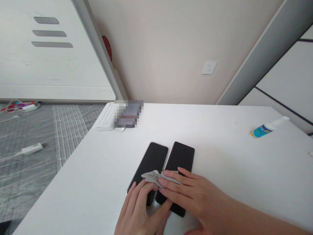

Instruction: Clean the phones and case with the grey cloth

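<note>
Two dark-screened smartphones lie side by side on the white table, screens up. The left smartphone (pixel 153 158) has a clear case edge; the right smartphone (pixel 181 155) is plain black. My right hand (pixel 195 192) presses a crumpled grey cloth (pixel 153 176) onto the right phone with its fingers stretched over it. Part of the cloth reaches over the left phone. My left hand (pixel 140 207) is curled over the lower end of the left phone, its thumb at the lower edge of the right phone. The exact contact under its fingers is partly hidden.
A white spray bottle (pixel 262 131) with a blue label lies at the right of the white table (pixel 215 127). White packets (pixel 106 116) and a pixelated item (pixel 129 114) sit at the back left. A bed with a charger (pixel 31 148) adjoins the left side.
</note>
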The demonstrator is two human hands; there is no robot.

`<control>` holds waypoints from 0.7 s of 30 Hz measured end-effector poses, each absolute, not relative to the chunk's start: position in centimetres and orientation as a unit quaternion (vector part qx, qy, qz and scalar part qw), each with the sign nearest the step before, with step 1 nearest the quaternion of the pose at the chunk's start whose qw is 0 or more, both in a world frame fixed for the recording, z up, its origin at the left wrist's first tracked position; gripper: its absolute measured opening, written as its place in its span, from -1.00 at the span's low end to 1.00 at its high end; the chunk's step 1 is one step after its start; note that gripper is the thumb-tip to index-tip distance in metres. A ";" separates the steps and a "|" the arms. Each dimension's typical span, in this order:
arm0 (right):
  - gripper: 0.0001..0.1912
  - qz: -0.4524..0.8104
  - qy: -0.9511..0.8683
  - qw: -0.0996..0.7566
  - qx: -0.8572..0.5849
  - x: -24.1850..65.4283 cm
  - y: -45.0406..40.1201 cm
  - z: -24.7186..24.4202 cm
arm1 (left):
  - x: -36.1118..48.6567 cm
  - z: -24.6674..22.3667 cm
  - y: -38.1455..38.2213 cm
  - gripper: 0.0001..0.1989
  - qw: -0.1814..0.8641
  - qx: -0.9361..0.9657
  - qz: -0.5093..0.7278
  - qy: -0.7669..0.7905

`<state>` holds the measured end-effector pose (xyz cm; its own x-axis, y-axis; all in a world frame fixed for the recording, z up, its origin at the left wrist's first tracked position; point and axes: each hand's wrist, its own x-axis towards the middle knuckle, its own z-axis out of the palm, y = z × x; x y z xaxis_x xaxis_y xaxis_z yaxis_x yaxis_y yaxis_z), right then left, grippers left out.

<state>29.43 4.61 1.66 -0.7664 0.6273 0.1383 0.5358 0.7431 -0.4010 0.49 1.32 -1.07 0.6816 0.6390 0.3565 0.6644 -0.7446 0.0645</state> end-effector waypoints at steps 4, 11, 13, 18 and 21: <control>-0.22 0.129 -0.892 0.143 -0.410 30.1 4.9 1.6 | 0.5 -1.2 1.2 -0.26 0.047 -0.915 -0.177 -0.360; -0.10 0.159 -0.920 0.121 -0.337 30.8 2.4 1.4 | 0.6 -1.3 1.3 -0.42 0.024 -0.907 -0.201 -0.368; -0.14 0.116 -0.895 0.127 -0.411 31.4 2.2 1.4 | 0.6 -1.1 1.3 -0.37 0.036 -0.911 -0.196 -0.362; -0.17 0.104 -0.921 0.093 -0.365 31.5 1.8 2.0 | 0.5 -0.9 1.2 -0.31 0.057 -0.913 -0.192 -0.355; -0.33 0.105 -0.917 0.096 -0.372 31.9 2.3 2.0 | 0.7 -0.9 1.3 -0.31 0.056 -0.915 -0.194 -0.350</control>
<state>31.91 2.27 2.00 -0.7042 0.7032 0.0982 0.6630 0.7007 -0.2635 0.75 1.30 -0.89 0.6794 0.6184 0.3949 0.6620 -0.7487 0.0336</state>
